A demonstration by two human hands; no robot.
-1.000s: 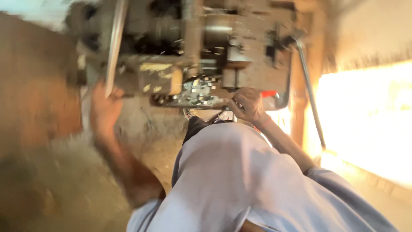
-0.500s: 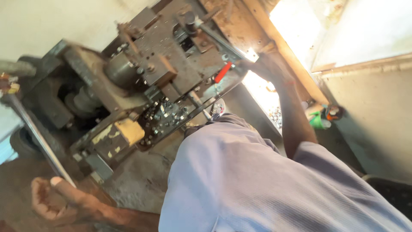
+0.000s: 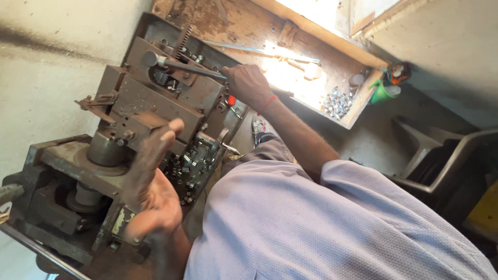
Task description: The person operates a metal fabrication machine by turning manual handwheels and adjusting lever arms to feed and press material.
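Steel lever handle on the far side of the press machine sits gripped in the right hand, while the left hand, fingers spread and holding nothing, hovers near where moving parts could pinch it.

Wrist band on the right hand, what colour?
Red: a thin band on the wrist of the right hand, which grips the lever. Head view.

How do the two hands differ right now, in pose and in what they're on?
The right hand is closed around the lever; the left hand is open, fingers spread, holding nothing. The right hand reaches far out, high on the machine; the left hand is raised close to the camera, in front of its lower part. Both are bare.
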